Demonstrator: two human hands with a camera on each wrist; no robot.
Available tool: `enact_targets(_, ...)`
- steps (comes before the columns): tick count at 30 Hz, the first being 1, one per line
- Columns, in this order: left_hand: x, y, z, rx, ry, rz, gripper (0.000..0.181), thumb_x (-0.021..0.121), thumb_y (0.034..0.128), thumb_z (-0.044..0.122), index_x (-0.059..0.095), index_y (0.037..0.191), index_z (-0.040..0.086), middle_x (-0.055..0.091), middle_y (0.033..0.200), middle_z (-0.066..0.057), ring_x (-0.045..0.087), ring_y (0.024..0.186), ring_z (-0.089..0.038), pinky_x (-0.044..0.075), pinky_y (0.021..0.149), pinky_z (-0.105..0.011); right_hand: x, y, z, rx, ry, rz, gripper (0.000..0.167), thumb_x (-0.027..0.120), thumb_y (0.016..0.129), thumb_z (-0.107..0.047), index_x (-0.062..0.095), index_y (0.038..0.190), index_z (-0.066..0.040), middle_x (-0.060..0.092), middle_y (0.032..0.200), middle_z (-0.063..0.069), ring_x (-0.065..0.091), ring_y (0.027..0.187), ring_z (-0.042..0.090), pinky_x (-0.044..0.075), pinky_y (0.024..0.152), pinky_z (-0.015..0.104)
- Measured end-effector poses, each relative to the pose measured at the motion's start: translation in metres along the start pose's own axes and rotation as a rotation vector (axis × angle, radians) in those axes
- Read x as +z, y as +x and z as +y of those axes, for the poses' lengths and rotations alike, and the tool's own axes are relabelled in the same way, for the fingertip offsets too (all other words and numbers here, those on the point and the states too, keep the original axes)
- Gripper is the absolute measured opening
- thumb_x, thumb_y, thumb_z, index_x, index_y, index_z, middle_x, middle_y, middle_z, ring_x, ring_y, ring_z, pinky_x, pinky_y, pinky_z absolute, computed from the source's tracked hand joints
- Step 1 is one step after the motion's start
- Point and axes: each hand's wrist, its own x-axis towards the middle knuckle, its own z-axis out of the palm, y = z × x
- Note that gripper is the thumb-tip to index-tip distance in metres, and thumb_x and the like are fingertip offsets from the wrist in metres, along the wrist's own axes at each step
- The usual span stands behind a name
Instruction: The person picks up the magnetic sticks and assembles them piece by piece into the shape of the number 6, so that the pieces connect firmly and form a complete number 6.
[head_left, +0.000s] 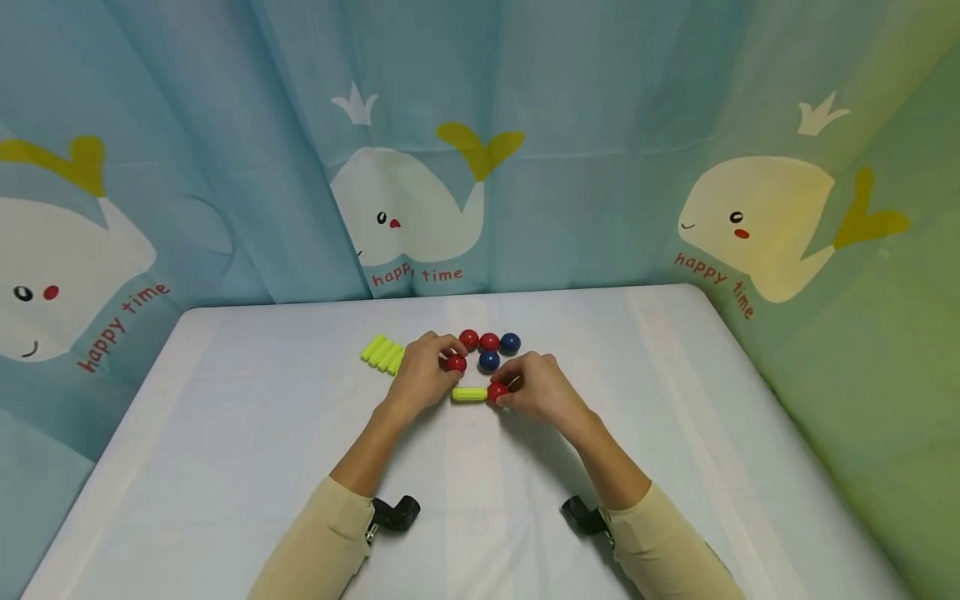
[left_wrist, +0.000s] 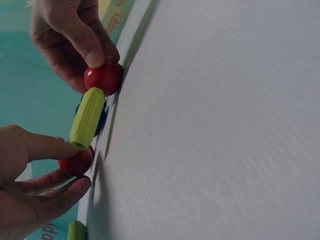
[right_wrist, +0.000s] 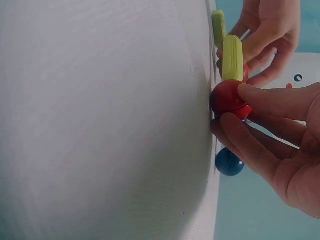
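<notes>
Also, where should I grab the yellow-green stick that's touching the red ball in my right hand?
I'd pinch the yellow-green stick at mid-length, across its long grooved sides, coming from above: it runs sideways, and its right end is blocked by the red ball held in your right hand.

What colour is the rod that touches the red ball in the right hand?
The rod is yellow-green; it shows best in the left wrist view.

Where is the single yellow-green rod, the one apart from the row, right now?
In the head view, the yellow-green rod is right of the left hand, its right end touching the red ball that the right hand holds.
</notes>
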Motion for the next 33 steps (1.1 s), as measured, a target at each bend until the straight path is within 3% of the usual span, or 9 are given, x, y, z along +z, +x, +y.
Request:
enact_targets(7, -0.008, -0.012, -0.001, -0.007, -0.024, 0.033, 0.024, 0.08, 0.0879, 0.002, 0.079, 0.109, 0.013, 0.065, 0.106, -0.007, 0.069, 0.102, -0.025, 0.059, 0.094, -0.039, 0.0, 0.001, 0.0, -0.002, -0.004, -0.002, 0.027, 0.085, 0.082, -0.003, 0.08, 0.108, -0.007, 0.079, 0.092, 0.005, 0.07, 0.08, 0.014, 0.058, 0.067, 0.026)
enact_targets(19, -0.019, -0.03, -0.004, -0.016, -0.032, 0.036, 0.023, 0.082, 0.0852, 0.002, 0.078, 0.105, 0.013, 0.067, 0.104, -0.005, 0.071, 0.098, -0.023, 0.06, 0.09, -0.039, 0.001, 0.0, 0.002, 0.003, -0.005, 0.001, 0.027, 0.085, 0.083, -0.004, 0.08, 0.109, -0.007, 0.079, 0.093, 0.005, 0.069, 0.08, 0.014, 0.057, 0.066, 0.025)
enact_targets(33, -0.032, -0.038, -0.009, -0.069, 0.026, -0.047, 0.02, 0.083, 0.0843, 0.005, 0.079, 0.102, 0.015, 0.067, 0.099, -0.004, 0.066, 0.089, -0.019, 0.057, 0.085, -0.038, 0.002, -0.001, -0.001, 0.024, 0.015, -0.001, 0.028, 0.085, 0.083, -0.006, 0.08, 0.111, -0.008, 0.078, 0.095, 0.005, 0.069, 0.082, 0.015, 0.059, 0.068, 0.026)
